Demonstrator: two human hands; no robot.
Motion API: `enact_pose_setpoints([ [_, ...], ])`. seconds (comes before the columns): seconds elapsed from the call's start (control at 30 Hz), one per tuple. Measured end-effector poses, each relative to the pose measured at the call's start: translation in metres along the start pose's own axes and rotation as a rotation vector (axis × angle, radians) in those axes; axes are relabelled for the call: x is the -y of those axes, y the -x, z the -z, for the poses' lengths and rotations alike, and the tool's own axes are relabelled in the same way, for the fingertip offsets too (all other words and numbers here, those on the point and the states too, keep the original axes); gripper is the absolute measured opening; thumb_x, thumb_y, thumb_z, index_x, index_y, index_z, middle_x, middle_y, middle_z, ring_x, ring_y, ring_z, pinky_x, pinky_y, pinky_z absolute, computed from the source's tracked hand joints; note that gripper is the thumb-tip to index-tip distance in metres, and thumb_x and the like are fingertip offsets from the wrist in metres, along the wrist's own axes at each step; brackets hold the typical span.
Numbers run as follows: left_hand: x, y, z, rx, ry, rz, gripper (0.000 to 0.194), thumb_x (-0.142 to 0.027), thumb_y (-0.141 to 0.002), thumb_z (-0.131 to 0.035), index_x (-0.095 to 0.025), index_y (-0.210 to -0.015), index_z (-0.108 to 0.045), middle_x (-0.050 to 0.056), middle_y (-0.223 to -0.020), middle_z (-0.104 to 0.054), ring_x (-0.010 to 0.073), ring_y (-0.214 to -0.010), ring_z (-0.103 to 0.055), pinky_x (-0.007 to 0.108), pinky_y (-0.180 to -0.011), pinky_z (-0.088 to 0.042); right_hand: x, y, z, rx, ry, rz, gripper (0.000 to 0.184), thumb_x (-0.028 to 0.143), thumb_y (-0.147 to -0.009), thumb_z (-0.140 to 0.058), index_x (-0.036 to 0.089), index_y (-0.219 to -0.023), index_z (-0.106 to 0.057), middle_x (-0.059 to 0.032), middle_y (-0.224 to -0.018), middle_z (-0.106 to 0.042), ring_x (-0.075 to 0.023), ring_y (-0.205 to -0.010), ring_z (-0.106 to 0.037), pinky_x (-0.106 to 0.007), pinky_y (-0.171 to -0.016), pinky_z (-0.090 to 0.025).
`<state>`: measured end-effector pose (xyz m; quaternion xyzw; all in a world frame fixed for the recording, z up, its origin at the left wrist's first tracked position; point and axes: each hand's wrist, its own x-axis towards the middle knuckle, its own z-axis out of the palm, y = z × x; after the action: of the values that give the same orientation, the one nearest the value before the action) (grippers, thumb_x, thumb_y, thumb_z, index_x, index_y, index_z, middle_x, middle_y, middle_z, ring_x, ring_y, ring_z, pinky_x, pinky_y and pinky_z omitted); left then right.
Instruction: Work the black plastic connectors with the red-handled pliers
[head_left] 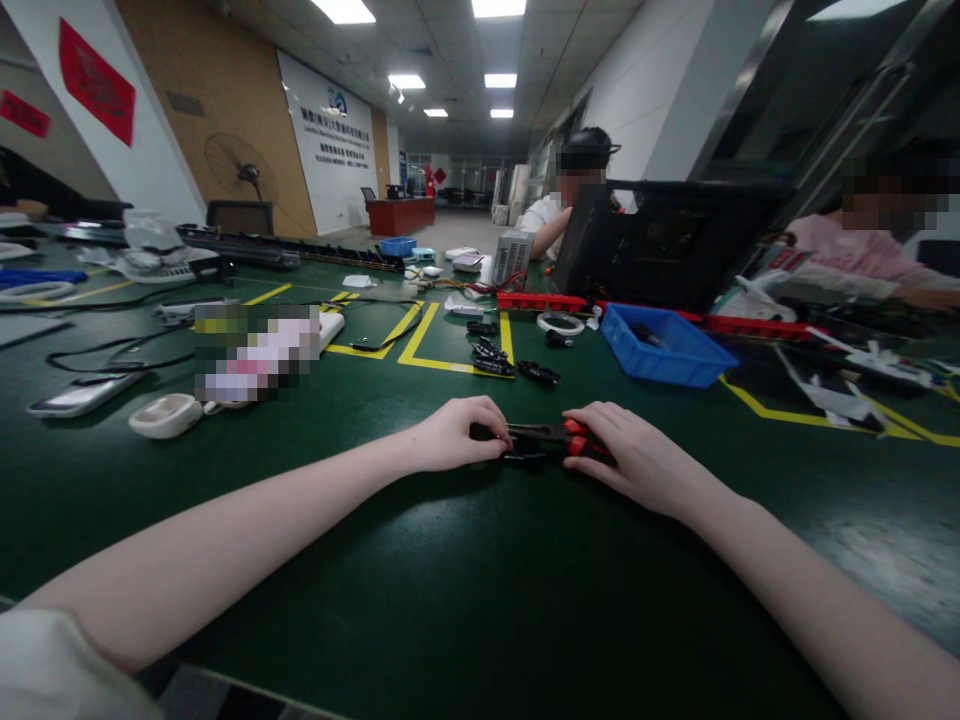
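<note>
Red-handled pliers (576,436) are gripped in my right hand (619,450), their dark jaws pointing left toward my other hand. My left hand (463,434) is closed in a pinch at the jaw end, its fingertips on a small black part (523,452) whose exact kind I cannot make out. The jaws lie close above this part; whether they clamp it is hidden. Just beyond my hands, several similar black parts (491,356) lie in a loose group, and one more (538,372) rests to their right.
A blue bin (664,345) with black pieces inside stands at the right. A phone (86,393), a white case (165,415) and black cables lie at the left. Behind the bin is a large black panel (667,245). Two people sit across the green table (420,600).
</note>
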<state>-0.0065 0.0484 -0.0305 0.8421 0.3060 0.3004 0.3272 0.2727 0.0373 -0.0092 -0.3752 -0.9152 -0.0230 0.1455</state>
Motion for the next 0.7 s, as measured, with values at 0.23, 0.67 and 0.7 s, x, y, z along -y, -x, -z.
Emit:
enact_pose_setpoints([
  [0.23,-0.006,0.001,0.003,0.022,0.013,0.001,0.009,-0.019,-0.084,-0.066,-0.015,-0.089,-0.073,0.007,-0.101,-0.064,0.0177,-0.095,-0.063,0.034,-0.092,-0.049,0.0,0.001,-0.002,-0.038,0.013,-0.03,0.034,0.044,-0.094,-0.048,0.02,-0.117,-0.052,-0.0135,-0.116,-0.06,-0.0295,-0.109,-0.056,-0.05,-0.095,-0.044],
  [0.67,-0.002,0.001,0.005,0.039,0.027,-0.011,0.009,-0.02,-0.085,-0.067,-0.014,-0.09,-0.073,0.007,-0.103,-0.065,0.0178,-0.098,-0.062,0.035,-0.095,-0.047,0.009,-0.002,0.002,0.007,0.091,0.051,0.036,0.052,-0.09,-0.052,0.018,-0.099,-0.057,-0.0101,-0.092,-0.064,-0.0233,-0.079,-0.06,-0.035,-0.068,-0.045],
  [0.7,-0.001,0.001,0.005,0.041,0.029,-0.011,0.009,-0.02,-0.086,-0.067,-0.015,-0.091,-0.073,0.007,-0.103,-0.065,0.0179,-0.098,-0.062,0.035,-0.095,-0.047,0.009,-0.002,0.002,0.0,0.097,0.054,0.036,0.052,-0.09,-0.053,0.017,-0.099,-0.057,-0.0101,-0.092,-0.064,-0.0231,-0.078,-0.06,-0.035,-0.068,-0.045],
])
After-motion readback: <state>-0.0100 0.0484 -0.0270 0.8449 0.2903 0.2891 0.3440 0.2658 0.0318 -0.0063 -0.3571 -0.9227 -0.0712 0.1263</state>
